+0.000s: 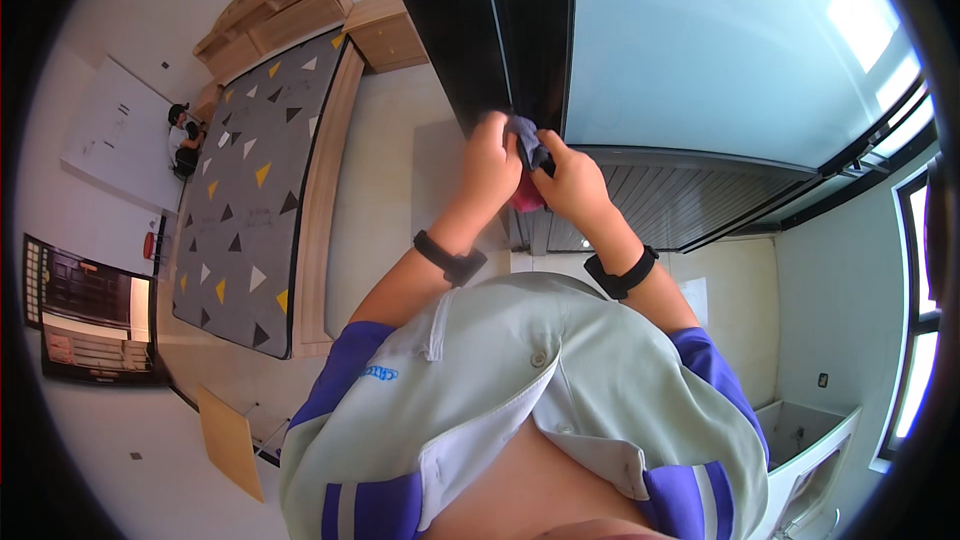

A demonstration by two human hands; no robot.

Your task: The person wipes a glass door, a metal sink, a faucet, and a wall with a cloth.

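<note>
In front of a tall black frame point(540, 50), both my hands are closed on a bunched dark grey-blue cloth point(527, 132). My left hand point(488, 162) grips its left side, slightly blurred. The right edge of the cloth is pinched by my right hand point(576, 183), thumb and fingers bent around it. A dark red, soft-looking piece point(527, 194) shows between and below the hands; whether it belongs to the cloth I cannot tell. Black straps circle both my wrists.
To the right of the frame stands a large frosted glass panel point(720, 50). A patterned mattress on a wooden bed point(255, 190) fills the left, with a nightstand point(385, 32) near its head. Another person point(185, 143) is beyond the bed. A white cabinet point(815, 445) is at lower right.
</note>
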